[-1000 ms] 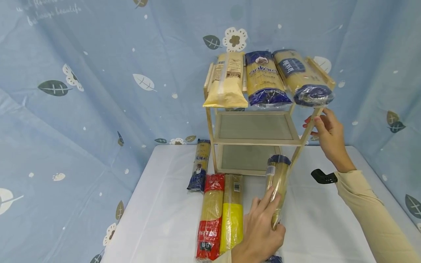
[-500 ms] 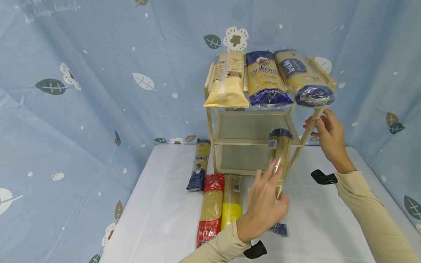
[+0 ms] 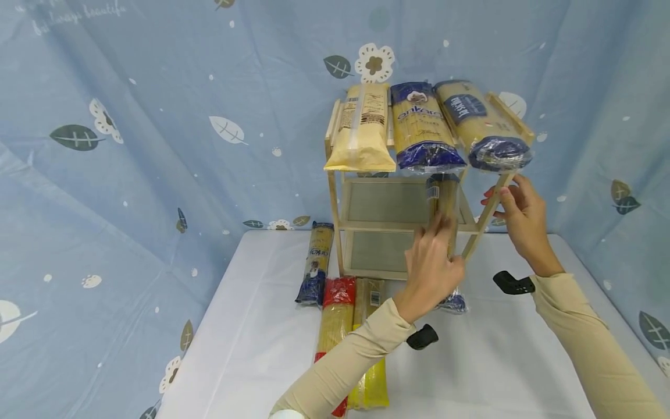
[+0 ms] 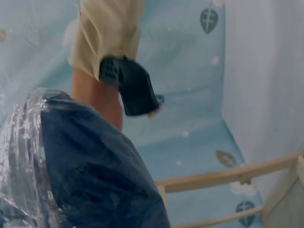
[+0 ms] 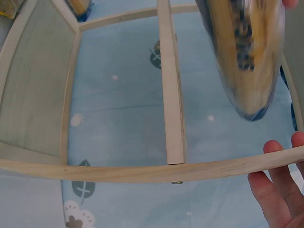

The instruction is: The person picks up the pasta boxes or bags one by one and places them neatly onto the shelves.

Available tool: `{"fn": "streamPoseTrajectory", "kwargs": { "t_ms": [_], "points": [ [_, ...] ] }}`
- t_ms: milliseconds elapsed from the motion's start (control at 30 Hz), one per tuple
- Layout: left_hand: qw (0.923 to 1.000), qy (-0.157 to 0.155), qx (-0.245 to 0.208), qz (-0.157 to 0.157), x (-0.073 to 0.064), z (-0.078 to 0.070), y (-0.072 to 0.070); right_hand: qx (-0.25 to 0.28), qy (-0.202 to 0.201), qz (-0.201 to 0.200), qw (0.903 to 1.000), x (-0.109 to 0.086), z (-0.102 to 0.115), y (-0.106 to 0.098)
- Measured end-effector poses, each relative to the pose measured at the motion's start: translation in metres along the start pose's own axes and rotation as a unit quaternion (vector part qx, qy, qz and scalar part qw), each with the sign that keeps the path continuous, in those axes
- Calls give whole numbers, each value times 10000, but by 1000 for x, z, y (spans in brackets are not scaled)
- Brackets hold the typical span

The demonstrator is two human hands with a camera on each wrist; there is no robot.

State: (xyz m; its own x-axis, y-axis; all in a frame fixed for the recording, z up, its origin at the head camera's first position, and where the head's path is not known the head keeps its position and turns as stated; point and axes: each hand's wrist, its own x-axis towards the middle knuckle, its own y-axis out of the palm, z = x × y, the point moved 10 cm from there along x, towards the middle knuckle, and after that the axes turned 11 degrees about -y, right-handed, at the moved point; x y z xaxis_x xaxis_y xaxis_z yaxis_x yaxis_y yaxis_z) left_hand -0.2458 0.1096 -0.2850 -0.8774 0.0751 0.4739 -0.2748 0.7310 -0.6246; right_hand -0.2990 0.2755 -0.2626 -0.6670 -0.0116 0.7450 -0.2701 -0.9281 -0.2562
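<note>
My left hand (image 3: 431,265) grips a clear pack of spaghetti (image 3: 444,201) with a dark blue end. The far end of this pack is over the middle shelf (image 3: 384,201) of a small wooden rack (image 3: 335,203), below the top packs. Its blue end (image 4: 99,161) fills the lower left of the left wrist view. The spaghetti pack (image 5: 254,61) slants down between the rack's bars in the right wrist view. My right hand (image 3: 523,227) holds the rack's right front post (image 3: 489,212), thumb in front; its fingers (image 5: 280,171) curl round the wood in the right wrist view.
On the rack's top lie a cream pack (image 3: 361,128), a blue Ankara pack (image 3: 424,125) and another blue-ended pack (image 3: 481,125). A second Ankara pack (image 3: 316,262), a red pack (image 3: 337,314) and a yellow pack (image 3: 374,384) lie on the white table (image 3: 251,337).
My left hand has carried the spaghetti pack forward and up from the table's front, to the middle shelf. My right hand has stayed on the post.
</note>
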Motion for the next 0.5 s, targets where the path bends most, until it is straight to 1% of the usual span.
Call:
{"fn": "streamPoseTrajectory", "kwargs": {
  "t_ms": [67, 200, 300, 400, 500],
  "points": [
    [9999, 48, 102, -127, 10, -1, 4, 33, 11, 2, 10000, 0, -2, 0],
    [9991, 26, 398, -132, 26, -1, 15, -66, 81, 41, 9999, 0, -8, -1],
    [9974, -136, 708, 44, 38, 1, 28, -161, 114, 57, 9998, -1, -20, -4],
    [9941, -411, 969, 253, 52, 6, 42, -135, 111, 41, 9998, -1, -32, -5],
    [9913, -680, 1034, 458, 64, 12, 54, -121, 85, 63, 9999, -2, -30, -4]
  ]
}}
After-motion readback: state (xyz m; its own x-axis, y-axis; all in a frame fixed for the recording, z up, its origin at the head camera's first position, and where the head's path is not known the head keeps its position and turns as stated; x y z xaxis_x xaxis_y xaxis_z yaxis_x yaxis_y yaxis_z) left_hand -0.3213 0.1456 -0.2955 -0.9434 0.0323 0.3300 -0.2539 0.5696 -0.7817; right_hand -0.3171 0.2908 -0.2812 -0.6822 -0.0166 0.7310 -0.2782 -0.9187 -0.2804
